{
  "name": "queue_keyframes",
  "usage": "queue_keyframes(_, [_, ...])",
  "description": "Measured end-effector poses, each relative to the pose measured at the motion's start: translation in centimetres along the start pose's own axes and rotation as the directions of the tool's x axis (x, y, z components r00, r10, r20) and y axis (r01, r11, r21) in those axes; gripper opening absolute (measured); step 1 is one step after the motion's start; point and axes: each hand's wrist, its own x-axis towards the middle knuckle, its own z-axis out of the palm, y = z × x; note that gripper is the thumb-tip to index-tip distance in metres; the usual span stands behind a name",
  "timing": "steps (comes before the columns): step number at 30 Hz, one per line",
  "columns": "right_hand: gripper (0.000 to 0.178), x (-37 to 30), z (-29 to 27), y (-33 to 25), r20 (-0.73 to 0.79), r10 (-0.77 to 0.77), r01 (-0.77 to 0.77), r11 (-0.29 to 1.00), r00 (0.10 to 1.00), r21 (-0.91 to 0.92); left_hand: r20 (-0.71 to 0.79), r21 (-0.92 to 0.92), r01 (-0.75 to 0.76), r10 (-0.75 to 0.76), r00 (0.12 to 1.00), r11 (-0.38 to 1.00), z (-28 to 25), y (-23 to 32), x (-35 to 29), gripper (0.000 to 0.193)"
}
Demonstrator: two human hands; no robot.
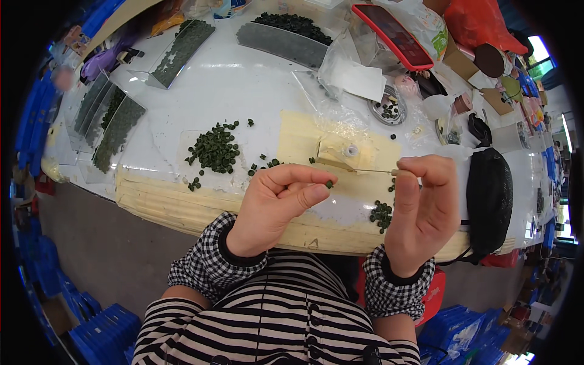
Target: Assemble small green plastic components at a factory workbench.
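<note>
The left hand (271, 204) pinches a small green bit (329, 184) between its thumb and first finger. The right hand (426, 210) pinches the end of a thin rod (372, 171), which points to 9 o'clock, close to a yellow block (331, 157). I can't tell if the rod touches the block. The bit is off the counter (182, 112), at about 9 o'clock from the right hand and apart from the rod. A big pile (213, 149) of green bits sits at 10 o'clock from the left hand. I think the step now is lining up bit and rod. The next move likely needs slow, steady hands and a light pinch.
</note>
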Motion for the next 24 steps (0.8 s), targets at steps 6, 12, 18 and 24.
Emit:
queue_keyframes(6, [0.012,-1.3,0.8,0.0,0.251,0.244,-0.326,0.868,0.937,0.375,0.008,0.033,-0.007,0.007,1.0,0.999,0.2,0.0,0.1,0.021])
queue_keyframes(12, [0.01,-1.2,1.1,0.0,0.284,0.25,-0.351,0.848,0.926,0.397,0.017,0.007,-0.008,0.008,1.0,1.0,0.2,0.1,0.0,0.021])
queue_keyframes(18, [0.01,-1.3,1.0,0.0,0.291,0.248,-0.351,0.852,0.924,0.388,0.022,0.016,-0.016,0.015,1.0,1.0,0.2,0.1,0.0,0.021])
queue_keyframes(24, [0.011,-0.9,0.9,0.3,0.166,0.286,-0.328,0.866,0.944,0.377,0.006,0.008,-0.019,0.018,1.0,1.0,0.3,0.2,-0.1,0.019])
